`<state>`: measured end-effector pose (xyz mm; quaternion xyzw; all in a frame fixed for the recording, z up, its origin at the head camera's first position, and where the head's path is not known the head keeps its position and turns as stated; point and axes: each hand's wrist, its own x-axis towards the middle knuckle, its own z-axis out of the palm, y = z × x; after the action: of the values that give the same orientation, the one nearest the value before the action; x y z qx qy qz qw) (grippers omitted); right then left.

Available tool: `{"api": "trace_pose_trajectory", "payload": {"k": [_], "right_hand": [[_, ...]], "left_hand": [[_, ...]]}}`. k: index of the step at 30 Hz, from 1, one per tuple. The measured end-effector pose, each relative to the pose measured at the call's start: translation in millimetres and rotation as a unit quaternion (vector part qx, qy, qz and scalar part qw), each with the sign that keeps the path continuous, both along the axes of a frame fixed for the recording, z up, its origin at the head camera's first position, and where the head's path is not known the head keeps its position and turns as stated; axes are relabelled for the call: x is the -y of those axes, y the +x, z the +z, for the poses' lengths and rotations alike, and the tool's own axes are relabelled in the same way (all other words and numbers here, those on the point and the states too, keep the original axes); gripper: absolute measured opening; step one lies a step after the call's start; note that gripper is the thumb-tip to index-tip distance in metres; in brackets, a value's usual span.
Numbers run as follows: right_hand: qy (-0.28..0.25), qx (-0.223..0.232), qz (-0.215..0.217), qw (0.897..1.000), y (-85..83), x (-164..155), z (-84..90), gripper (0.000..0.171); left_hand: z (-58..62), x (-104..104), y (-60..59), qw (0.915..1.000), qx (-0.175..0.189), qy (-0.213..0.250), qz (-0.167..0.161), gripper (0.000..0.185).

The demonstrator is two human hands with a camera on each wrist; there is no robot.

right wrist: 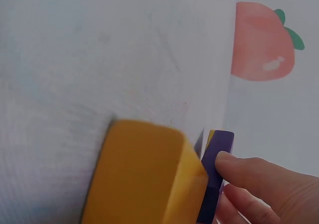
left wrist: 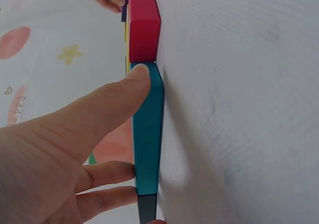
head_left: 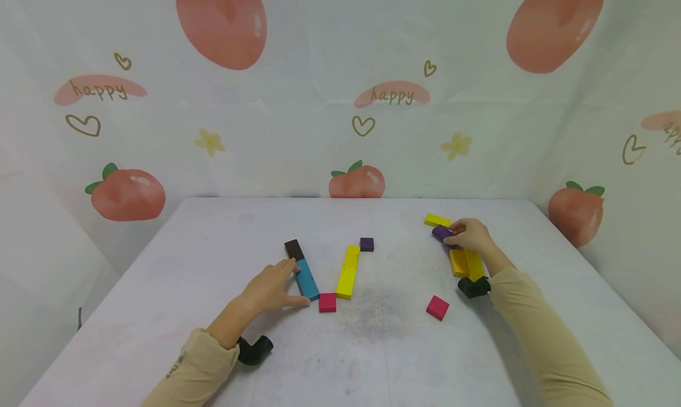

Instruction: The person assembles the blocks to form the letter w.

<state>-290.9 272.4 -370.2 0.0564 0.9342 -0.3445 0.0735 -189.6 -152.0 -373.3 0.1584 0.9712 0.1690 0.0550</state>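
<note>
My left hand (head_left: 270,287) lies with its fingers spread along a blue block (head_left: 307,280). Its thumb touches the block's near end in the left wrist view, while other fingertips rest by the far end, near a dark brown block (head_left: 294,249). A red block (head_left: 327,303) sits at the blue block's near end. On the right, my right hand (head_left: 470,236) pinches a purple block (right wrist: 218,159) between thumb and fingers; the block looks tilted. Beside that hand are an orange-yellow block (head_left: 459,263), a long yellow block (head_left: 474,264) and a yellow block (head_left: 437,220) farther back.
Two yellow blocks (head_left: 348,272) stand end to end mid-table, with a small purple block (head_left: 367,244) at their far end. Another red block (head_left: 437,307) lies apart at right. A patterned cloth (head_left: 298,129) hangs behind the white table (head_left: 383,359).
</note>
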Motion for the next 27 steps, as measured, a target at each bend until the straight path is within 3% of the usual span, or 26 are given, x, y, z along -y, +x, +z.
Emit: {"api": "trace_pose_trajectory", "payload": {"k": [6, 18, 27], "right_hand": [[-0.022, -0.002, 0.015, 1.000, 5.4, 6.2, 5.1, 0.047], [0.010, -0.028, 0.051, 0.998, 12.1, 17.5, 12.2, 0.046], [-0.006, -0.031, 0.066, 0.997, 14.6, 27.6, 11.2, 0.045]], "left_hand": [[-2.4, 2.3, -0.4, 0.9997, -0.019, 0.000, -0.015, 0.072], [1.8, -0.9, -0.3, 0.9999, 0.008, -0.013, 0.004, 0.072], [-1.8, 0.8, -1.1, 0.9999, -0.007, -0.010, -0.002, 0.071]]}}
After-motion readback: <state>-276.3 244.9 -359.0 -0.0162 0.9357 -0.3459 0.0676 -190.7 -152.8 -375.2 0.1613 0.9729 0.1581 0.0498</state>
